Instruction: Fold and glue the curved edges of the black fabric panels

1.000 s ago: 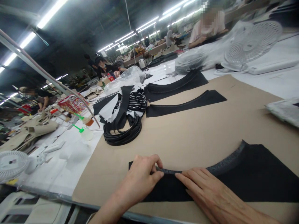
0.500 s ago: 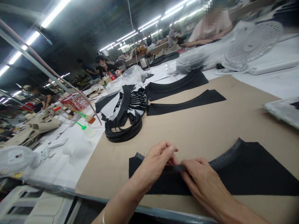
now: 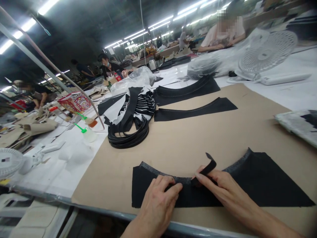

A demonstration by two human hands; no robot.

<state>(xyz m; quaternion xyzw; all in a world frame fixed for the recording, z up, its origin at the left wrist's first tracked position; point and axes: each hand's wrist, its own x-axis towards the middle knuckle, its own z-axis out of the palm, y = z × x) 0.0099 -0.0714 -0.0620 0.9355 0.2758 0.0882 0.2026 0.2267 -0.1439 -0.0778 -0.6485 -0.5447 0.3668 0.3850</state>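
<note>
Right fingers (image 3: 204,181) clamped on black strip (image 3: 210,166), left fingers (image 3: 162,181) apart on black fabric (image 3: 268,180), red package (image 3: 76,102) printed illegibly.

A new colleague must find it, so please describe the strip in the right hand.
On the brown sheet, find the large black piece nearest the viewer. At its curved grey edge, the right hand pinches the black strip. Unlike the broad piece lying flat, the strip is narrow, its free end bent into a hook.
</note>
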